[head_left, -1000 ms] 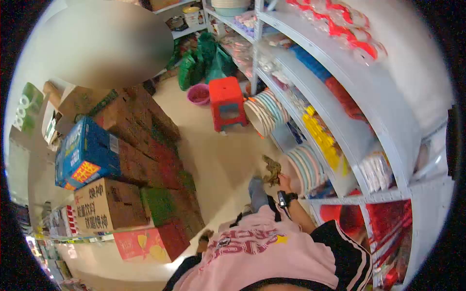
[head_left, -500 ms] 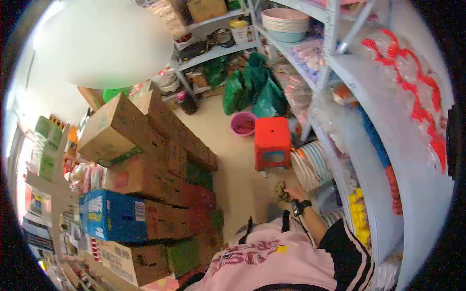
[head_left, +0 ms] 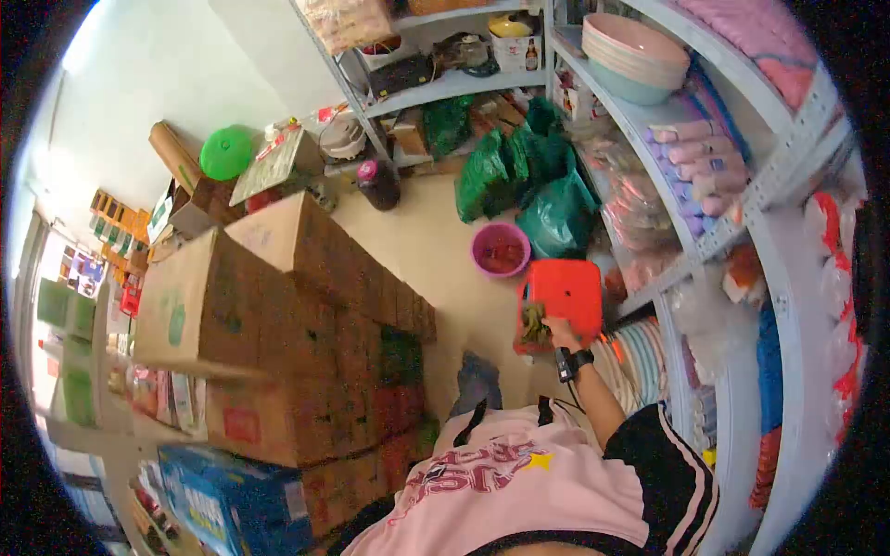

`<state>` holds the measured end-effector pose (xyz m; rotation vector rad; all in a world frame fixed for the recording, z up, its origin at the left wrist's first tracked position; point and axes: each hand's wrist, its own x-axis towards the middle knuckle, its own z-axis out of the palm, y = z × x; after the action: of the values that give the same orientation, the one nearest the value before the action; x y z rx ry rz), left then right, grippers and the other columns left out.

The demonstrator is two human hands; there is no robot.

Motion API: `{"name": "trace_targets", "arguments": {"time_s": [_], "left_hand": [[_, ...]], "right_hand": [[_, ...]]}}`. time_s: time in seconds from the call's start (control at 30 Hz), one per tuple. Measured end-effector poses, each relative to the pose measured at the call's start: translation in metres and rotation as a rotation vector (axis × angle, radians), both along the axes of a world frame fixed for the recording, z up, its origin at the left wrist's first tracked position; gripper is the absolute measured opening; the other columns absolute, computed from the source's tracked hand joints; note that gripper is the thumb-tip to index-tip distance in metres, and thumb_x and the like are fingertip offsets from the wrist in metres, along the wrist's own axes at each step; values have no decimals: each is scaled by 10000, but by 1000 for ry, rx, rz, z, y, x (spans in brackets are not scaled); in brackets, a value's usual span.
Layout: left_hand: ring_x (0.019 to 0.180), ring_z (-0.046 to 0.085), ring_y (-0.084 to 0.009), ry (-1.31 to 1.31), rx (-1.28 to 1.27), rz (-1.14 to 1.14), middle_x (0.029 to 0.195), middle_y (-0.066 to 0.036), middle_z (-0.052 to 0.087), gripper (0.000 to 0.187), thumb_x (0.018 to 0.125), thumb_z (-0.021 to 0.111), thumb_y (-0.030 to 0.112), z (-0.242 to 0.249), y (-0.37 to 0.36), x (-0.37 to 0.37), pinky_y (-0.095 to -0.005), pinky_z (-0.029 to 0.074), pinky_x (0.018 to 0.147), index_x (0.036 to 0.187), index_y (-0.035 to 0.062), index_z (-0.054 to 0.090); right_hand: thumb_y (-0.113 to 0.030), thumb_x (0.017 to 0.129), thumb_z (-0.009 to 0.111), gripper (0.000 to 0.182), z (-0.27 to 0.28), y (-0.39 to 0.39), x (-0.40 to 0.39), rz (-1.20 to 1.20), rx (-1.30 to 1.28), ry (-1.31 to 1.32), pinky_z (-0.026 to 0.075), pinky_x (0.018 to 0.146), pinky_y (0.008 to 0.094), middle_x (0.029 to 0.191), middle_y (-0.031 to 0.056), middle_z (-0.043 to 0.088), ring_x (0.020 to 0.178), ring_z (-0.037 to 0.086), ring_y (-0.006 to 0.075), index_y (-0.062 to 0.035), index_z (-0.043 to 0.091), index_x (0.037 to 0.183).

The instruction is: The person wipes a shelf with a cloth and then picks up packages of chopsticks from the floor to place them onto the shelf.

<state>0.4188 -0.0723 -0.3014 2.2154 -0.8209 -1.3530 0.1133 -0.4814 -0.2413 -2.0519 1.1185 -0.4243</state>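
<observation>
Greenish-brown bundle [head_left: 534, 324] within right fingers [head_left: 551, 325]

stacked cardboard boxes [head_left: 269, 324] | blue pack [head_left: 232, 505], lower left | nested basins [head_left: 635, 56] on metal shelf [head_left: 607, 94] | round green object [head_left: 226, 153]

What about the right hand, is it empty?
No, the right hand holds a crumpled brownish-green bundle, seen against the red stool.

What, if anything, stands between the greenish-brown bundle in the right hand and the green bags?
The red stool and, beyond it, the purple basin on the floor lie between them. Nothing visible parts the bundle from the right hand.
</observation>
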Motion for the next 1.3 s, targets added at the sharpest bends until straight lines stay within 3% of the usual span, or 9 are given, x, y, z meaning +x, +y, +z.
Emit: {"name": "trace_targets", "arguments": {"time_s": [0.07, 0.3, 0.33, 0.47, 0.67, 0.73, 0.9, 1.0, 1.3], "left_hand": [[818, 568, -250, 4, -10, -9, 874, -150, 572, 199, 869, 416, 122, 2, -40, 30, -357, 471, 696, 954, -8, 540], [820, 567, -239, 5, -110, 13, 878, -144, 571, 199, 871, 413, 118, 12, -156, 120, -351, 470, 701, 964, -8, 536], [820, 567, -238, 17, -113, 30, 878, -143, 571, 199, 871, 413, 117, 13, -163, 129, -350, 470, 702, 966, -8, 536], [821, 567, -232, 53, -117, 90, 880, -140, 571, 200, 872, 412, 115, 19, -198, 149, -346, 469, 705, 971, -8, 534], [823, 566, -224, 84, -30, 195, 883, -135, 570, 201, 873, 410, 111, 21, -205, 143, -340, 468, 709, 980, -8, 531], [824, 565, -221, 92, 28, 225, 884, -133, 570, 201, 873, 409, 110, 39, -215, 130, -338, 468, 711, 983, -8, 530], [825, 565, -214, 130, 197, 306, 886, -129, 570, 202, 874, 408, 107, 91, -224, 110, -333, 467, 715, 990, -8, 527], [826, 564, -209, 141, 274, 350, 887, -126, 569, 203, 875, 407, 105, 115, -237, 104, -330, 467, 717, 994, -8, 526], [829, 563, -196, 184, 412, 433, 891, -118, 568, 206, 877, 404, 100, 143, -259, 81, -321, 465, 724, 1008, -8, 521]], "right_hand": [[-66, 779, 554, 225, -41, -43, 45, -603, 697, -530, 447, 684, 321, 922, 90, 619, 807, 580, 195, -17, 595, 995], [-219, 845, 511, 212, -130, -146, 104, -266, 208, -622, 398, 473, 265, 725, 3, 595, 592, 543, 108, -48, 633, 878], [-252, 854, 492, 249, -63, -151, 108, -358, 578, -525, 417, 480, 298, 766, 32, 621, 614, 562, 117, -56, 633, 914], [-269, 865, 463, 264, -54, -212, 145, -456, 484, -286, 433, 510, 301, 763, 53, 629, 628, 571, 120, -72, 638, 886], [-282, 759, 609, 191, -38, -288, 192, -748, 1081, -267, 430, 389, 292, 567, 50, 543, 445, 534, 170, -95, 586, 726], [-287, 736, 630, 214, -84, -309, 202, -663, 957, -578, 422, 423, 302, 604, 45, 566, 469, 533, 175, -88, 584, 672], [-220, 739, 609, 185, -323, -365, 194, -55, -41, 81, 451, 608, 375, 784, 70, 657, 676, 586, 202, -46, 653, 786], [-156, 715, 642, 173, -281, -372, 222, -592, 554, -3, 462, 622, 356, 785, 68, 655, 679, 586, 195, -43, 661, 843], [-202, 764, 631, 263, -195, -412, 267, -636, 791, 4, 445, 628, 320, 820, 64, 648, 665, 567, 162, -34, 656, 965]]}}
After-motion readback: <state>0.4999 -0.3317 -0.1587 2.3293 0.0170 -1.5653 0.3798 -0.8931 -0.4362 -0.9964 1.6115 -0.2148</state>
